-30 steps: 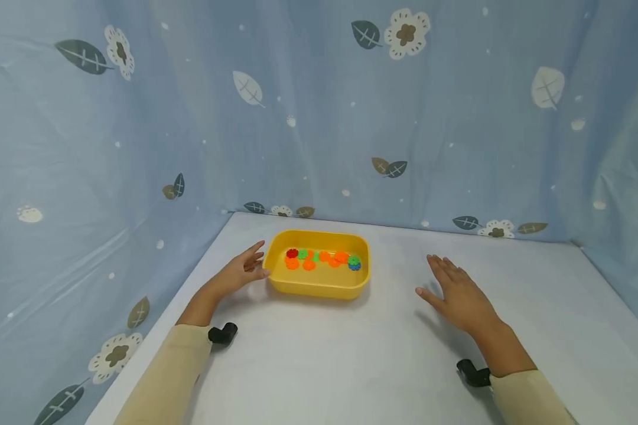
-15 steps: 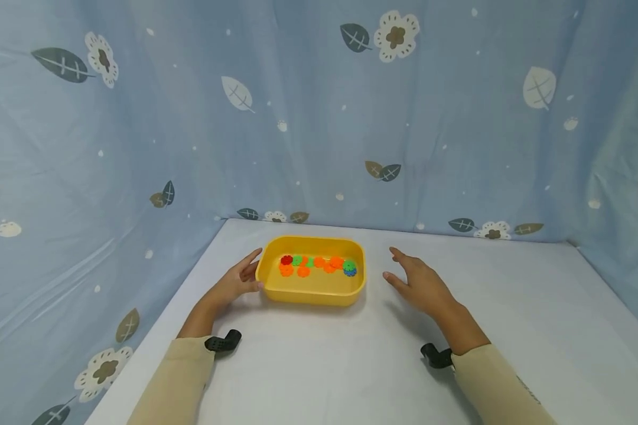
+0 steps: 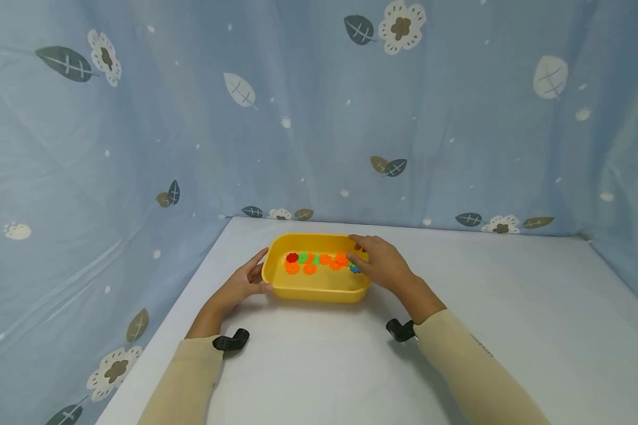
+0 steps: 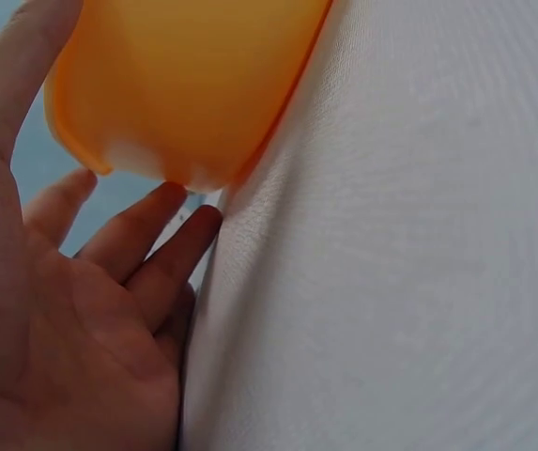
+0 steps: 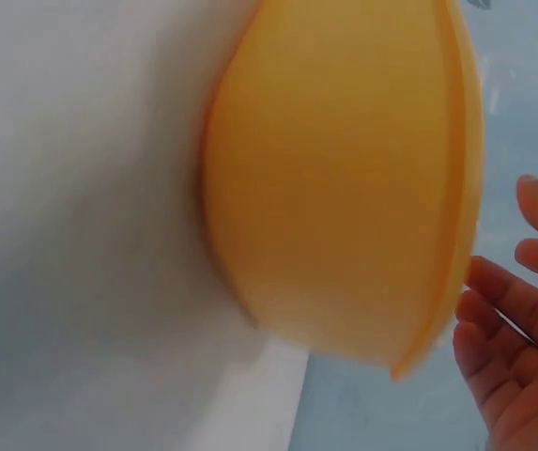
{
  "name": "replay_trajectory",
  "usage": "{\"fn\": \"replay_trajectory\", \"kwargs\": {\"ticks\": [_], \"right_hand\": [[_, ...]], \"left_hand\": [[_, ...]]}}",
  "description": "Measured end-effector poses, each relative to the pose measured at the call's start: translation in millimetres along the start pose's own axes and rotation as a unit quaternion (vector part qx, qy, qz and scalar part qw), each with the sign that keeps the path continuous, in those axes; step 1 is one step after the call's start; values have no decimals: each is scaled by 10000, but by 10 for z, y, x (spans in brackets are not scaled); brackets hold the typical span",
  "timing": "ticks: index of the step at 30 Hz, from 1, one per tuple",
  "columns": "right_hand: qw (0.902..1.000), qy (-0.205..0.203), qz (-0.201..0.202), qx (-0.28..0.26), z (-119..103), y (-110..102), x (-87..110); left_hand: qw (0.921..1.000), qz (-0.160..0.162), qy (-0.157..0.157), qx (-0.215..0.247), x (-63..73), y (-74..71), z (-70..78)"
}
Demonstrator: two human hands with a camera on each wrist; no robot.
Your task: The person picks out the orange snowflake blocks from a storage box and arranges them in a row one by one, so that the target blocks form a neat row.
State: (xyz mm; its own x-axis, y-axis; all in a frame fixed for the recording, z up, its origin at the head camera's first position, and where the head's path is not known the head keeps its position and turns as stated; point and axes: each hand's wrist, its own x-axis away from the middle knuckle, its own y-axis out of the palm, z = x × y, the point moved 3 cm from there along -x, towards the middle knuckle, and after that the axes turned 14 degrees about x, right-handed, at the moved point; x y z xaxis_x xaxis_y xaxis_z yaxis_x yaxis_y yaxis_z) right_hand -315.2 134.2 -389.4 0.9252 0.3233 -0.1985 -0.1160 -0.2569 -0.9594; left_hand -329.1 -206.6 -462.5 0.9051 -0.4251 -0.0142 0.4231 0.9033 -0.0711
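Observation:
A yellow plastic tub [image 3: 319, 295] stands on the white table, holding several small flower-shaped plastic pieces [image 3: 309, 269] in orange, green, red and blue. My left hand [image 3: 237, 289] is at the tub's left end, thumb by the front corner. In the left wrist view its fingertips [image 4: 170, 193] meet the end wall, fingers mostly straight. Over the right rim reaches my right hand [image 3: 385, 264], fingers loosely spread, partly hiding the blue and green pieces. The right wrist view has those fingers [image 5: 499, 291] right beside the rim [image 5: 470, 169], with the thumb apart from it.
The white table [image 3: 319, 366] runs back to a blue curtain [image 3: 308, 118] with leaf and flower prints. The curtain also closes off the left and right sides. A black wrist camera [image 3: 231, 340] sits on the left wrist, another black camera [image 3: 400, 330] on the right.
My right hand has moved left from the table's right side to the tub's right rim. My left hand has closed in on the tub's left end. The tub stays in about the same place.

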Motion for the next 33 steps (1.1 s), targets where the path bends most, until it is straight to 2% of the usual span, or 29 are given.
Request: {"fn": "replay_trajectory", "kwargs": {"ticks": [7, 14, 18, 20, 25, 33], "right_hand": [[9968, -408, -691, -11, -273, 183, -313], [9873, -959, -1215, 357, -427, 316, -502], [9784, -879, -1866, 100, -494, 403, -552], [9752, -835, -2049, 26, -526, 458, -578], [9765, -850, -1980, 0, -603, 583, -656], [9798, -905, -1755, 329, -693, 678, -760]], "left_hand": [[9999, 125, -62, -56, 43, -19, -21], [9993, 282, -183, -154, 51, -23, -2], [9997, 190, -146, -63, 46, -7, 1], [9998, 148, -120, -4, 45, -1, -2], [9999, 118, -64, 58, 46, 8, -4], [9996, 219, -175, -4, 33, -5, 6]]}}
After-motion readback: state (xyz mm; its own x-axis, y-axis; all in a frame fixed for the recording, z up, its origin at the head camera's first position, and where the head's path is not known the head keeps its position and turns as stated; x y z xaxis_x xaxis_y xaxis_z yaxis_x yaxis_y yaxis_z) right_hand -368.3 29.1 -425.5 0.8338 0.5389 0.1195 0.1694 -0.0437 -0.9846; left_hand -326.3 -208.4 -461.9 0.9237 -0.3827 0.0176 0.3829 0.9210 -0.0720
